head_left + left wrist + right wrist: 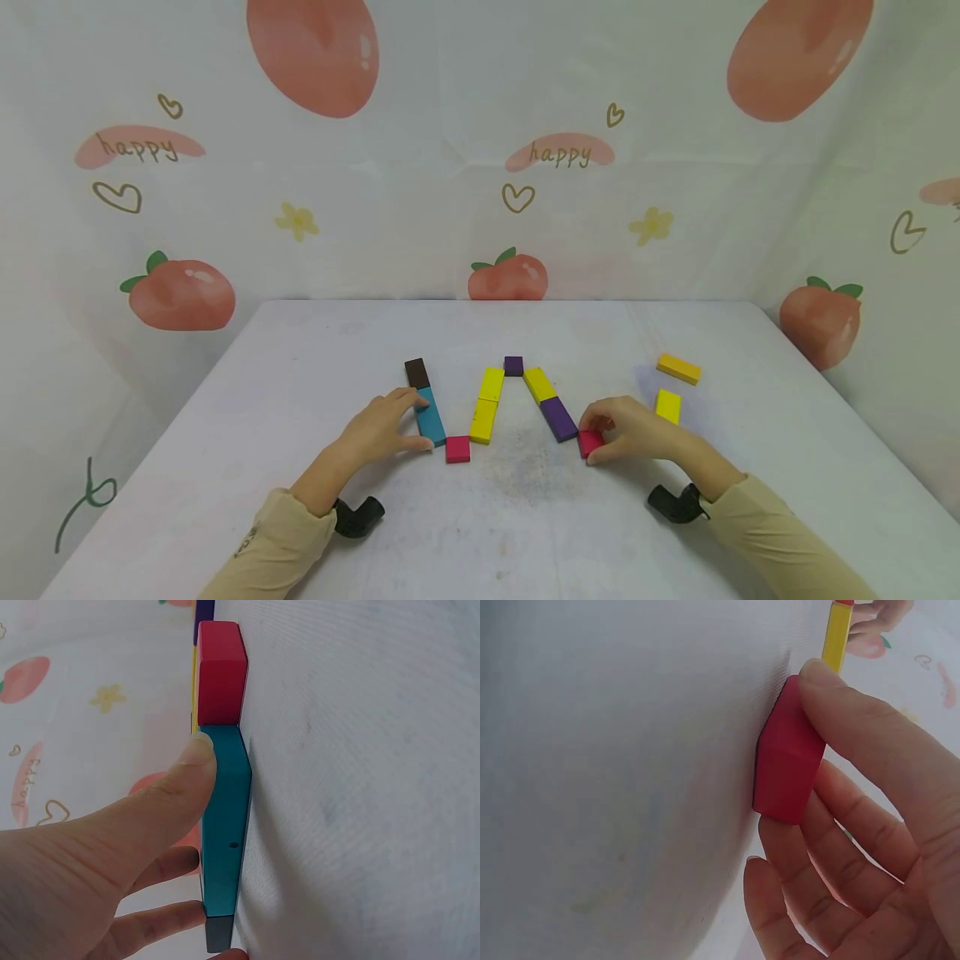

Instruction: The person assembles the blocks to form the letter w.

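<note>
My left hand (381, 427) lies along the teal block (431, 421), fingers spread and thumb extended. In the left wrist view its thumb tip rests at the teal block's top edge. A dark brown block (417, 372) adjoins the teal one's far end; a red block (458, 450) sits at its near end. With thumb and fingers, my right hand (626, 427) pinches another red block (589, 442), which lies at the lower end of a purple block (558, 418). In the right wrist view this red block (789, 750) is close against the tabletop.
Two yellow blocks (487, 406) slope up to a small purple block (513, 366), and a further yellow block (538, 386) slopes down from it, forming a zigzag. An orange-yellow block (678, 368) and a yellow block (667, 406) lie apart at right on the white table (360, 333).
</note>
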A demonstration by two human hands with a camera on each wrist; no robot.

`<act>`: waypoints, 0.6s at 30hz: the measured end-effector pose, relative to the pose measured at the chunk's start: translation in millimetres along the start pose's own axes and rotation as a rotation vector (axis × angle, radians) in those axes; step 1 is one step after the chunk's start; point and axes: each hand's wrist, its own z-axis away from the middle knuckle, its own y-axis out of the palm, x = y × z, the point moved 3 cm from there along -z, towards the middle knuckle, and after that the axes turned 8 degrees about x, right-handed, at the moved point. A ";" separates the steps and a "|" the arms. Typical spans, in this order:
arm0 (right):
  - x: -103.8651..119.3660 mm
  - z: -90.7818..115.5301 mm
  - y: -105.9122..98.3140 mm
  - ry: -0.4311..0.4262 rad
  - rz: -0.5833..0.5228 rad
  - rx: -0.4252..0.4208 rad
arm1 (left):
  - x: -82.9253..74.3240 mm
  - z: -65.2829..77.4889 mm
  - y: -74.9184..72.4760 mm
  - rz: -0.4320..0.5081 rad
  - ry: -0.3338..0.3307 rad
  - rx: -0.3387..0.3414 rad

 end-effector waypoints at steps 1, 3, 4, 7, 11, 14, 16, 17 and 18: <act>-0.1 -0.1 0.1 -0.001 -0.001 -0.001 | 0.0 0.1 0.0 0.000 0.001 0.000; -0.5 -0.1 -0.1 0.000 -0.007 0.001 | 0.0 0.1 0.2 -0.001 0.000 -0.001; -0.7 0.0 -0.2 0.002 -0.011 0.004 | 0.0 0.0 0.3 -0.003 0.000 -0.001; -0.7 0.9 -1.1 0.001 -0.017 0.009 | 0.2 0.0 0.7 -0.007 -0.005 0.001; -1.5 2.9 -2.3 -0.006 -0.020 0.016 | 0.2 -0.2 0.8 -0.013 -0.012 0.002; -2.7 3.7 -2.6 -0.010 -0.029 0.019 | 0.1 0.0 0.4 -0.012 -0.018 0.004; -3.6 3.8 -2.6 -0.011 -0.035 0.021 | 0.0 0.2 0.2 -0.008 -0.020 0.005; -4.0 3.8 -2.5 -0.009 -0.036 0.022 | -0.1 0.4 0.1 -0.006 -0.022 0.005; -4.2 3.8 -2.4 -0.009 -0.036 0.024 | 0.0 0.4 0.1 -0.005 -0.022 0.005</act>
